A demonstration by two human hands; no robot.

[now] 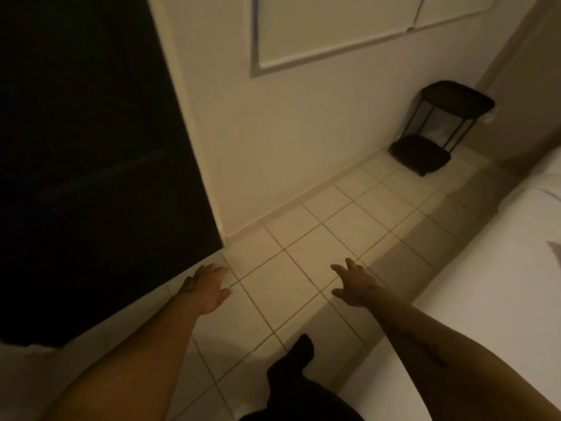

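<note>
Both my arms reach forward over a pale tiled floor (pixel 291 268). My left hand (pixel 206 288) hangs at centre left with relaxed fingers and holds nothing. My right hand (pixel 353 284) is stretched out at centre right, fingers spread, also holding nothing. Neither hand touches any object. My leg in dark clothing and a dark sock (pixel 299 363) shows at the bottom centre.
A dark doorway (pixel 91 162) fills the left side. A white wall (pixel 288 141) with a framed white panel (pixel 334 28) runs ahead. A small black two-tier side table (pixel 440 129) stands in the far right corner. A bed with white sheets (pixel 501 293) lies along the right.
</note>
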